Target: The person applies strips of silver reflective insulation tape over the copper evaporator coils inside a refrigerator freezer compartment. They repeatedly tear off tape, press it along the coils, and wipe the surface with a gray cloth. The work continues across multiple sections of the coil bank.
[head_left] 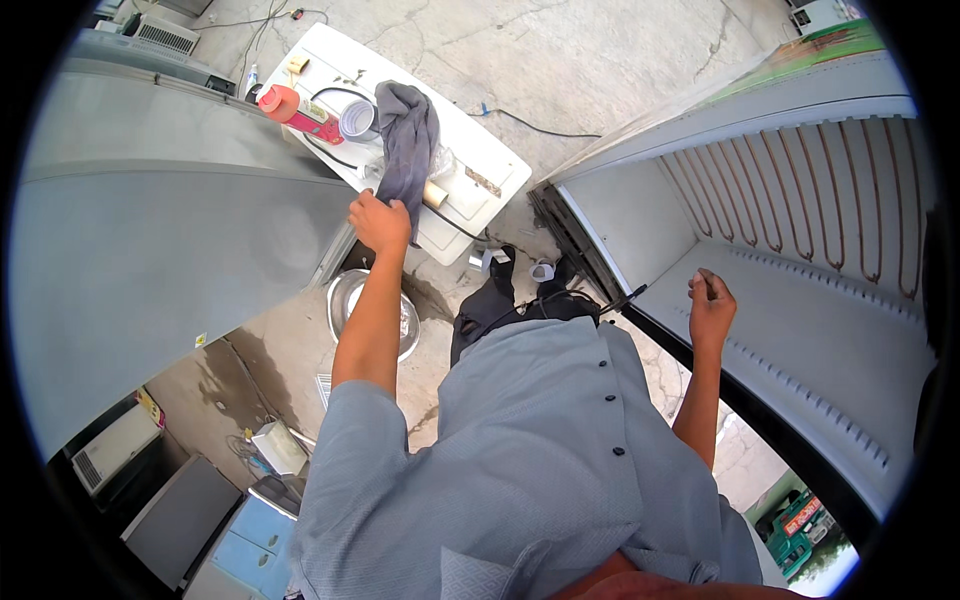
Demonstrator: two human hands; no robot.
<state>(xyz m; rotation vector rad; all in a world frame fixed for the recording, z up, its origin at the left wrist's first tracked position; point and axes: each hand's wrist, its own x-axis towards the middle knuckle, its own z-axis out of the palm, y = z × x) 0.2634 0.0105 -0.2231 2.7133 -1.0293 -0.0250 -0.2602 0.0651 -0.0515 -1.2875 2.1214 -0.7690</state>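
The grey cloth (pixel 408 140) lies draped across the white table (pixel 495 195), its near end hanging at the table's edge. It should handle light, limp and unlikely to break (perhaps heavier if damp), best gripped by a bunched fold. The left hand (pixel 381 222) grips that near end, arm stretched toward the table. The right hand (pixel 711 305), well right of the table, is bent, fingers half curled; whether they hold anything, I cannot tell.

The person's bare left arm (pixel 368 320) stretches forward, nearly straight, its left hand (pixel 380 222) knuckles up and gripping with curled fingers. At the right side, the bare right forearm (pixel 702 395) points forward, the right hand (pixel 711 305) raised, its fingers loosely bent.
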